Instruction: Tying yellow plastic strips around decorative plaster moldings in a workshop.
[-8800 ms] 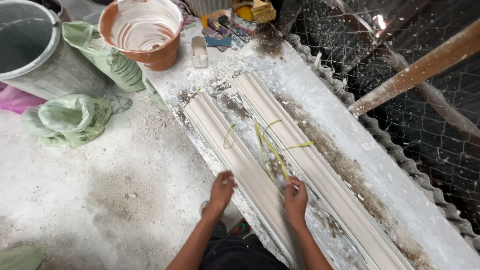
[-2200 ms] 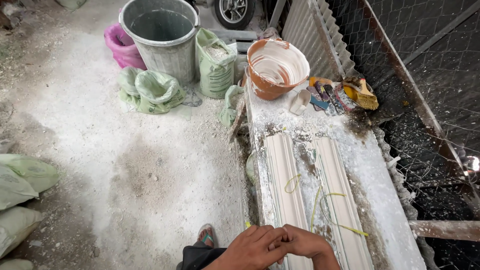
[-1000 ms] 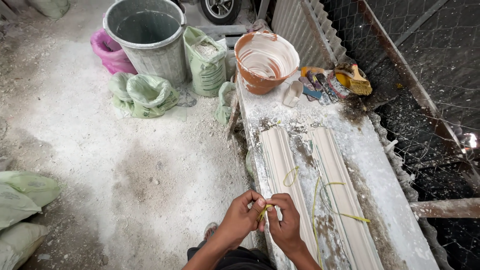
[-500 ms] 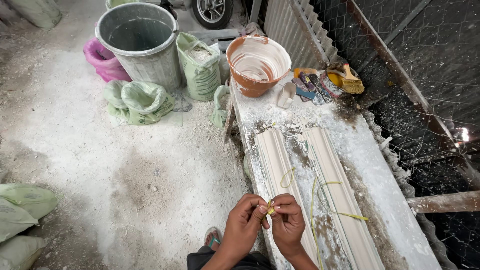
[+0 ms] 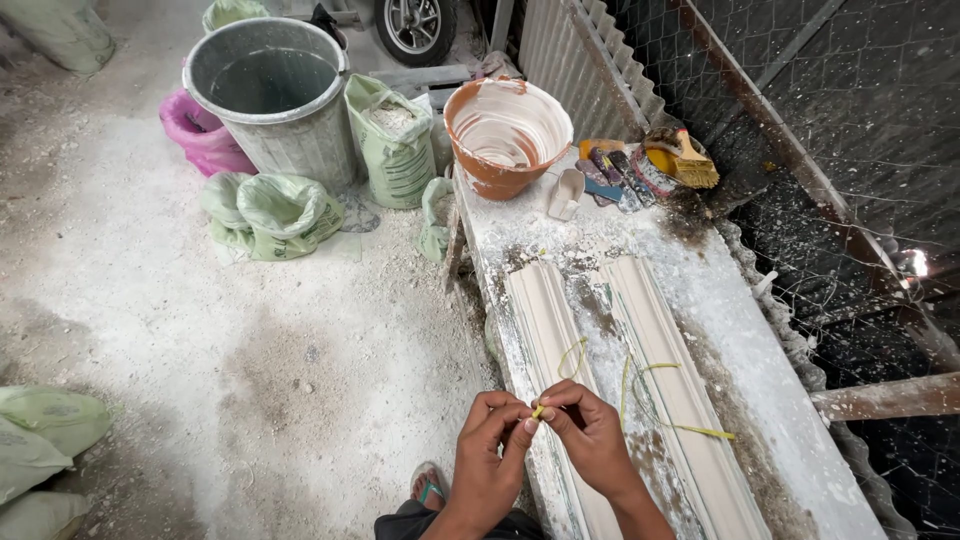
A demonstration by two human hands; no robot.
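My left hand (image 5: 492,455) and my right hand (image 5: 590,435) meet at the near end of a plaster-covered bench (image 5: 700,290). Between their fingertips both pinch a thin yellow string (image 5: 540,409). More of that yellow string (image 5: 640,385) loops across two long white moulding casts (image 5: 560,330) lying side by side along the bench, and trails off to the right. The hands hover over the near part of the left cast.
An orange plaster-smeared bowl (image 5: 505,135) stands at the bench's far end, with a scoop, tools and a brush (image 5: 685,160) beside it. On the floor are a grey water-filled bin (image 5: 270,95), green sacks (image 5: 270,210) and a pink bag. Wire mesh fences the right side.
The view has shifted slightly and come closer. My hands have stayed together over the near end of the casts, working the yellow string between the fingertips.
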